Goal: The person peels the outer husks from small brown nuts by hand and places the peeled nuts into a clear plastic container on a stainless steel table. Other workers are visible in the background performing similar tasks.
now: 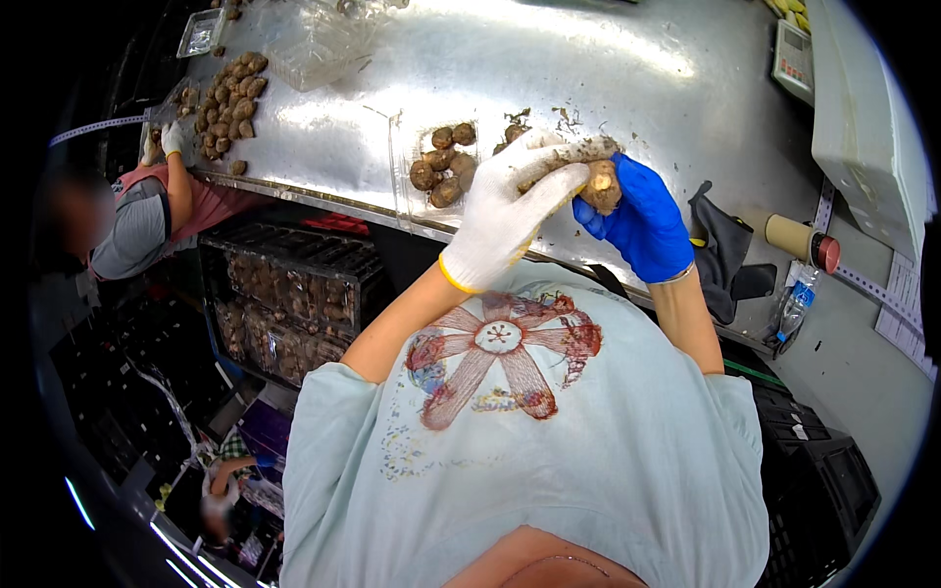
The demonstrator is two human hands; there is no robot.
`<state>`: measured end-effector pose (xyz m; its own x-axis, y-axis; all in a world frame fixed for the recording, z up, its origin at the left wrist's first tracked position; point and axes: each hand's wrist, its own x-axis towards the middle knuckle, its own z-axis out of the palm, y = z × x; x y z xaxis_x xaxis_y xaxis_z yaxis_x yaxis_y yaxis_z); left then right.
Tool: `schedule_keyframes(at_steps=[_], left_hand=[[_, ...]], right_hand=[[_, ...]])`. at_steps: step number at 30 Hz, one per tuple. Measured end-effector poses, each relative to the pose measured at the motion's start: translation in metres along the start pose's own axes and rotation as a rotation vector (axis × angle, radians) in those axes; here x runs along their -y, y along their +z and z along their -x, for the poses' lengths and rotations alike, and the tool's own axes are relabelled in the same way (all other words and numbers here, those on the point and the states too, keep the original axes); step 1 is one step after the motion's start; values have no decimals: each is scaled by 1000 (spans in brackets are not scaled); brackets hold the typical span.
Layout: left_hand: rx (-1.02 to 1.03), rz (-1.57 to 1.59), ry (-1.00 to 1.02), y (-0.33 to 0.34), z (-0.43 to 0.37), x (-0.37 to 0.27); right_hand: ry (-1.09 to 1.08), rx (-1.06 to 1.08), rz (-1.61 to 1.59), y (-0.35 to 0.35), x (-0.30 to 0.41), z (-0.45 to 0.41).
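Observation:
My right hand (647,220), in a blue glove, grips a brown taro corm (602,189) with a pale cut spot facing up. My left hand (507,198), in a white knit glove with a yellow cuff, holds the same corm from the left with thumb and fingers. Soil stains its fingers, and something brown shows in the gap below the forefinger, too covered to name. Left of this hand, several taro corms (439,159) lie in a clear plastic tray (403,192). Another corm (514,132) is partly hidden behind my left hand.
Soil crumbs dot the metal table (331,147). Further left are a corm pile (234,103), clear trays (316,51) and a co-worker (147,213). On the right: a scale (794,59), dark cloth (717,250), flask (798,241) and water bottle (798,301). A filled crate (290,294) stands below.

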<state>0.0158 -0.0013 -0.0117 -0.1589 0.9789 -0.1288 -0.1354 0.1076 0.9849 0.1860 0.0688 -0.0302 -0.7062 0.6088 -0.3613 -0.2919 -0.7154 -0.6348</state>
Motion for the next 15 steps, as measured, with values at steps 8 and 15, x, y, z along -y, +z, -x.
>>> schedule_keyframes(at_steps=[8, 15], left_hand=[[-171, 177, -156, 8, -8, 10], [-284, 167, -356, -5, -21, 42]], right_hand=[[114, 103, -28, -14, -11, -5], [-192, 11, 536, -2, 8, -6]])
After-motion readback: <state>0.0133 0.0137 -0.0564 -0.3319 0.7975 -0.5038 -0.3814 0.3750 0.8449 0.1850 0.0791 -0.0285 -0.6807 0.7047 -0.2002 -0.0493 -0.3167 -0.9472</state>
